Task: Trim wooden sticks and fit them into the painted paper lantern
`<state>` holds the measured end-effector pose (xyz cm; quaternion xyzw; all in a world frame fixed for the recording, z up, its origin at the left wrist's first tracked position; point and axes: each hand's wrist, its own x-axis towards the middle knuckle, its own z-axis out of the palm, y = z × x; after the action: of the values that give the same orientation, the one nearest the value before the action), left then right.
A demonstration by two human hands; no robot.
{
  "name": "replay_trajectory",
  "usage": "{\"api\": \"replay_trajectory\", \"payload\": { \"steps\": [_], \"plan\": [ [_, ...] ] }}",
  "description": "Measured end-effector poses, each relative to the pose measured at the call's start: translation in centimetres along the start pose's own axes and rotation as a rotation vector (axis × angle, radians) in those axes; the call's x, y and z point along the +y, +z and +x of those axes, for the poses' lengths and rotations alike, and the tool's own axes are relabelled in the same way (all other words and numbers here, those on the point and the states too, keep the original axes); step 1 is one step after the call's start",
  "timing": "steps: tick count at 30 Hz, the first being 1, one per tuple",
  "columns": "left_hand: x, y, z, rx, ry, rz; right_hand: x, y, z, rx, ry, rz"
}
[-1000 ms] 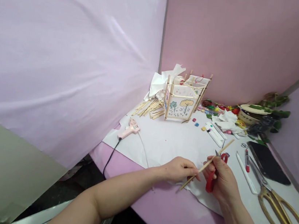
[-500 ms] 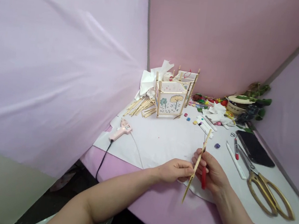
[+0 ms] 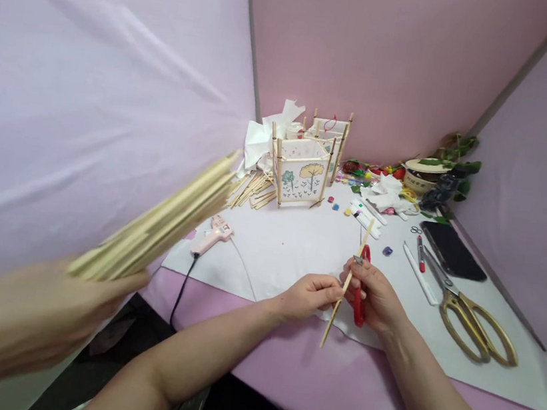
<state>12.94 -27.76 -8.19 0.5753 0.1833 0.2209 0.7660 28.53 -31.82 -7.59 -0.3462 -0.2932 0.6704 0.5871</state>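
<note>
My left hand [image 3: 309, 297] is closed on a thin wooden stick [image 3: 334, 315], its fingers pinching the middle. The stick stands tilted, with its upper end leaning right, above the front edge of the table. Beside it, my right hand [image 3: 378, 296] grips a small tool with red handles [image 3: 359, 309] and a grey metal head, which sits against the stick. Its exact kind is partly hidden by the fingers. From the left, another person's hand [image 3: 47, 316] holds out a thick bundle of wooden sticks [image 3: 160, 220], apart from my hands.
A pink glue gun [image 3: 211, 236] with a black cord lies at left. Behind stand painted lantern frames [image 3: 302, 178] and loose sticks [image 3: 254, 190]. Large gold-handled scissors [image 3: 474, 325], a white pen [image 3: 420, 275] and a black phone [image 3: 453, 251] lie at right.
Another person's hand with the stick bundle has come in from the left. The red-handled tool has turned in my right hand, its head now against the stick. The view has shifted slightly.
</note>
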Motion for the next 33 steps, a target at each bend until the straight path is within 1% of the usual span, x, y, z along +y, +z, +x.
{"api": "replay_trajectory", "payload": {
  "steps": [3, 6, 12, 14, 18, 22, 25, 28, 33],
  "plan": [
    [-0.1, 0.1, 0.1, -0.014, -0.019, -0.076, 0.0, 0.1, 0.1, -0.04, 0.021, 0.024],
    [-0.4, 0.2, 0.2, -0.001, -0.034, -0.145, 0.1, 0.2, 0.3, -0.03, 0.039, 0.048],
    [-0.9, 0.1, 0.4, 0.104, -0.009, -0.176, 0.2, 0.2, 0.5, 0.036, 0.01, 0.092],
    [-0.9, -0.1, 0.5, 0.169, 0.011, -0.125, 0.1, 0.1, 0.6, 0.079, -0.007, 0.128],
    [-1.1, -0.4, 0.7, 0.283, 0.02, 0.09, -0.1, 0.0, 0.6, 0.143, -0.013, 0.171],
    [-1.1, -0.3, 0.7, 0.329, 0.008, 0.219, -0.2, -0.1, 0.5, 0.135, -0.003, 0.168],
    [-0.9, -0.1, 0.7, 0.34, -0.002, 0.254, -0.2, -0.2, 0.5, 0.134, 0.019, 0.166],
    [-0.6, 0.1, 0.8, 0.323, -0.019, 0.16, -0.2, -0.2, 0.6, 0.156, 0.022, 0.166],
    [-0.2, 0.3, 1.2, 0.236, -0.112, -0.183, -0.2, -0.3, 0.8, 0.126, 0.032, 0.146]
  ]
}}
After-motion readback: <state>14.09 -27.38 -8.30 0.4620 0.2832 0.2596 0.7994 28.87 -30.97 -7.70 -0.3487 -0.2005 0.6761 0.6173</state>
